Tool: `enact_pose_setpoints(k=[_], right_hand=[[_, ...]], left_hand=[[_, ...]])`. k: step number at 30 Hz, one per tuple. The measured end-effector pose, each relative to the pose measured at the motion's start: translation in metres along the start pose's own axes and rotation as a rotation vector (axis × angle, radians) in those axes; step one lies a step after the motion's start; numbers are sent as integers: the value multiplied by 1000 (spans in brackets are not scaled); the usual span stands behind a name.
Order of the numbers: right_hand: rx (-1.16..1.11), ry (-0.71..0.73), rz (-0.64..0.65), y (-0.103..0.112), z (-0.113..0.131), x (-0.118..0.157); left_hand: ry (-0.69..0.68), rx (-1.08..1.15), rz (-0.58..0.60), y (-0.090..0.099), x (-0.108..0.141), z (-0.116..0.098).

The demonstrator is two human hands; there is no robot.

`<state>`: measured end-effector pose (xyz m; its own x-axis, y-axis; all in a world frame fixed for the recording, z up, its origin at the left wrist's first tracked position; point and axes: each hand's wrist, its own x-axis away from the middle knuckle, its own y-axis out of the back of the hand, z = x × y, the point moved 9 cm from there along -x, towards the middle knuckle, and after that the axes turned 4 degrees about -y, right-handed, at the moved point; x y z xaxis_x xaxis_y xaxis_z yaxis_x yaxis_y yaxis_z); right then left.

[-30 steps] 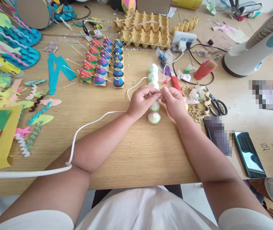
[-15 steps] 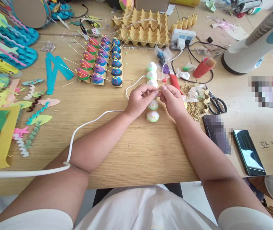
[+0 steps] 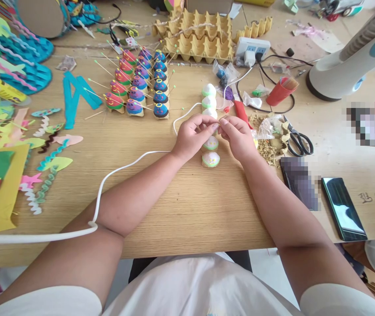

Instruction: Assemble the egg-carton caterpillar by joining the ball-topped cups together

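Observation:
My left hand (image 3: pixel 194 137) and my right hand (image 3: pixel 239 138) meet over a column of egg-carton cups topped with white clay and green rims. Both are pinched shut, fingertips almost touching, around a tiny yellow bit of modelling clay that is mostly hidden. Below the fingers, the nearest white-topped cup (image 3: pixel 210 159) carries small yellow dots. Another dotted cup (image 3: pixel 211 142) sits just behind it, while my hands cover the middle of the column. Beyond them, more white cups (image 3: pixel 208 90) show plain tops.
Rows of painted cups with pin-like sticks (image 3: pixel 136 83) stand at the left back, before egg trays (image 3: pixel 197 37). To the right lie scissors (image 3: pixel 299 140), a red cup (image 3: pixel 281 92), a phone (image 3: pixel 343 210) and a power strip (image 3: pixel 252 46). A white cable (image 3: pixel 121 164) crosses my left arm.
My hands stay pinched together over the cups, with only slight finger movement. The yellow bit shows less between the fingertips. The whole view has shifted very slightly.

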<state>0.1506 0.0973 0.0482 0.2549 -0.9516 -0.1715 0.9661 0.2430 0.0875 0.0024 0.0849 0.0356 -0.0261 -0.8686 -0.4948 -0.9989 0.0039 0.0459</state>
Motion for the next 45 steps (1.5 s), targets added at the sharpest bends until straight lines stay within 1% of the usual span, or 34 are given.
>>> enact_pose_setpoints(k=[3,7,12,14,16,18,20,22,25,26,28,30,31,35,38,41,45], right_hand=[[-5,-6,2,-1,0,0],[26,4,-9,-2,0,1],[30,26,-13,-6,7,4],[9,30,-23,-5,13,3],[6,21,-36,-3,19,2],[30,20,-39,-2,26,3],[82,35,-24,-1,32,8],[149,48,-7,0,35,17],[187,38,-58,8,27,34],[207,36,-76,11,24,39],[257,39,-88,12,17,46],[309,44,-69,10,11,50],[329,49,-51,8,9,50],[422,73,16,4,6,50],[457,90,53,1,4,53],[451,131,44,0,9,57],[431,183,28,-2,18,61]], left_hand=[[-31,5,-29,6,-2,3],[-102,-6,-122,18,-4,2],[-151,-23,-146,16,-2,-7],[-157,-56,-163,16,-1,-10],[-157,-83,-212,20,-2,-12],[-154,-93,-271,25,-5,-13],[-123,-98,-287,25,-8,-13],[-68,-100,-260,22,-8,-12],[9,-131,-168,15,1,-12],[28,-147,-158,16,7,-13],[56,-148,-180,22,21,-12],[77,-144,-210,28,33,-10],[80,-150,-199,29,37,-10],[19,-203,-132,30,40,-16],[-7,-228,-56,26,36,-22],[-44,-230,-3,20,35,-29],[-92,-197,9,17,36,-35]])
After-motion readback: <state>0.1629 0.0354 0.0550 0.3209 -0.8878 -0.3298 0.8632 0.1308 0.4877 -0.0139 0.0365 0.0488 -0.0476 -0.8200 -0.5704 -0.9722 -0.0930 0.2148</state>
